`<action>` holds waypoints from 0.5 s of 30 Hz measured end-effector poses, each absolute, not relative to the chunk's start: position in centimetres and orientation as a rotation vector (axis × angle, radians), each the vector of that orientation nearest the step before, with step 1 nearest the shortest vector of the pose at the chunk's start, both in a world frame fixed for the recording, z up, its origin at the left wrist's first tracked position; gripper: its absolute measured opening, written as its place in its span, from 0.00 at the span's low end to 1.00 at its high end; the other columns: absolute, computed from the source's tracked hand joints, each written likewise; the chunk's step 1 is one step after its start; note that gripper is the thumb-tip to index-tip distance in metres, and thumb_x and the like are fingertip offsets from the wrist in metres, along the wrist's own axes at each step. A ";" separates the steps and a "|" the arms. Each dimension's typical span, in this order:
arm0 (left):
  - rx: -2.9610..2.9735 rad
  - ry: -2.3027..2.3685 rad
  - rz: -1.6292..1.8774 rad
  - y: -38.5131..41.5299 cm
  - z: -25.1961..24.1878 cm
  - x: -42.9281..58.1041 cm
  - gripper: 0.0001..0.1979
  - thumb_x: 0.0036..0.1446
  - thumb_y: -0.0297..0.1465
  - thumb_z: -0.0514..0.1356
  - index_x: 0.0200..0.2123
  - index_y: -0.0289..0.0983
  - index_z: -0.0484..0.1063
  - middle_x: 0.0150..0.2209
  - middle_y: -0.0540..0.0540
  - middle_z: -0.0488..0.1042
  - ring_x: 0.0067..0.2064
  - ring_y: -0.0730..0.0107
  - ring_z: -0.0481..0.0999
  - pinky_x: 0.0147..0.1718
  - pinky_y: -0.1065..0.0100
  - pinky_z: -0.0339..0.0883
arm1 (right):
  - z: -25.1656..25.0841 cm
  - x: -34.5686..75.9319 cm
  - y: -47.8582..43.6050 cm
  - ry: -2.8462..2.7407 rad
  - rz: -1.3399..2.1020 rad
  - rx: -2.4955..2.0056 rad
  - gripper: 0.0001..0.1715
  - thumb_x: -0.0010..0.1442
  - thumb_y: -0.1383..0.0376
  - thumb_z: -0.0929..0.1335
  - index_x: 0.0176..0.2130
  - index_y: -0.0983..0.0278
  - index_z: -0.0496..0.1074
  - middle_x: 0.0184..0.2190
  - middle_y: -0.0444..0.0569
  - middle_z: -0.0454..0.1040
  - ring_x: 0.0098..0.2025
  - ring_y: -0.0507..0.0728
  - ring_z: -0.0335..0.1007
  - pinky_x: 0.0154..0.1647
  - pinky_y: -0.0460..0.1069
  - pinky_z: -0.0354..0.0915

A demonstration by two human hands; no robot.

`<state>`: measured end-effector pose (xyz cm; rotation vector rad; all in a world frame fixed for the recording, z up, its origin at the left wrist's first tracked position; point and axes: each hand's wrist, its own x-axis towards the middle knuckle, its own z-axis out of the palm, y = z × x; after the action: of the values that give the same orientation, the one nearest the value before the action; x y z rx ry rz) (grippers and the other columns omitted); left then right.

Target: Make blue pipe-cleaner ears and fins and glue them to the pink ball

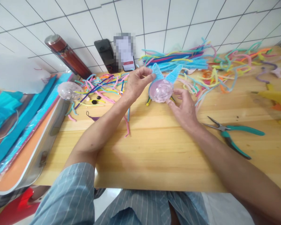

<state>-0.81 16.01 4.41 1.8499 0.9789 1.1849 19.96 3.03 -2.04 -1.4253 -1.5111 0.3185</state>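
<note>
A clear, pinkish plastic ball (161,90) with two light-blue pipe-cleaner ears stands over the wooden table. My left hand (138,82) pinches the left blue ear (157,72) between thumb and fingertips. The right blue ear (174,73) points up and outward, untouched. Against the lower right side of the ball, my right hand (184,104) curls with thumb and forefinger on its edge; its other fingers are partly hidden. Small dark and yellow bits show beneath the ball.
Pipe cleaners lie in a bundle (187,61) behind and a loose pile (103,86) at left, near another clear ball (69,91). Pliers (224,128) and a yellow glue gun (275,98) lie right. A red thermos (67,56) and two phones (106,54) lean against the tiled wall.
</note>
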 end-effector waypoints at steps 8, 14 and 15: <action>1.769 0.983 1.160 16.2 4.2 -0.5 0.15 0.63 0.41 0.73 0.33 0.42 0.72 0.29 0.51 0.78 0.32 0.70 0.77 0.30 0.69 0.69 | -2.3 20.0 3.1 -1.517 0.300 -1.425 0.25 0.65 0.53 0.74 0.58 0.54 0.71 0.59 0.55 0.80 0.63 0.68 0.77 0.66 0.70 0.72; 1.746 0.971 1.143 16.0 4.2 -0.4 0.19 0.61 0.45 0.74 0.34 0.41 0.71 0.29 0.51 0.77 0.32 0.70 0.78 0.29 0.70 0.70 | -2.3 20.1 3.5 -1.451 0.385 -1.403 0.31 0.64 0.47 0.75 0.60 0.55 0.69 0.62 0.57 0.78 0.65 0.70 0.76 0.66 0.73 0.72; 1.754 0.959 1.138 16.0 4.2 -0.4 0.19 0.61 0.45 0.74 0.33 0.41 0.71 0.29 0.51 0.77 0.32 0.70 0.78 0.30 0.69 0.71 | -2.4 20.1 3.7 -1.434 0.411 -1.400 0.33 0.63 0.46 0.75 0.61 0.55 0.69 0.63 0.58 0.77 0.66 0.70 0.76 0.67 0.73 0.72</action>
<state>-0.38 15.96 4.18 1.7535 0.9591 1.1376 20.11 3.72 -2.43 -1.3996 -1.4343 0.4114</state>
